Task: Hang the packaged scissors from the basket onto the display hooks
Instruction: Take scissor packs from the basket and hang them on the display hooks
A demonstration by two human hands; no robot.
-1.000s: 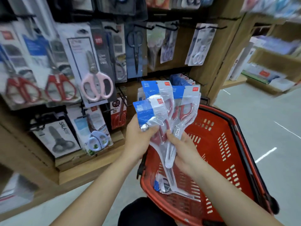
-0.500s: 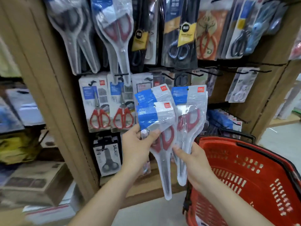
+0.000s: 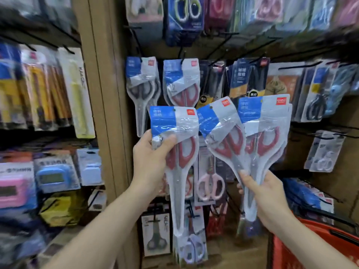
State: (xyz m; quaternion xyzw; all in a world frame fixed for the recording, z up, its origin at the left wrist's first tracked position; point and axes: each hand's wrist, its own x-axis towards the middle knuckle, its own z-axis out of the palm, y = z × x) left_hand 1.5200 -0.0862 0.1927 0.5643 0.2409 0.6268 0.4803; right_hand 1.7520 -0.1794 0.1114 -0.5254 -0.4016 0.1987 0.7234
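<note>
My left hand [image 3: 150, 162] grips one pack of red-handled scissors [image 3: 179, 152] by its upper part, thumb across the front. My right hand [image 3: 266, 193] holds a fan of several more such packs [image 3: 252, 133] by their lower blade ends. Both are raised in front of the display wall. Just above the left pack, a matching red-scissors pack [image 3: 181, 82] hangs on a black hook [image 3: 182, 53]. A pack of dark-handled scissors [image 3: 142, 84] hangs to its left. The red basket [image 3: 318, 247] shows at the bottom right corner, its inside hidden.
A wooden upright post [image 3: 104, 113] divides the scissors wall from shelves of other goods [image 3: 38, 94] on the left. More black hooks [image 3: 310, 65] with scissor packs crowd the wall right and above. Pink scissors [image 3: 210, 183] and other packs hang below my hands.
My view has swung up and left from the basket to the hook wall. My left hand has drawn one pack away from the bunch, which stays in my right hand; both hands rose.
</note>
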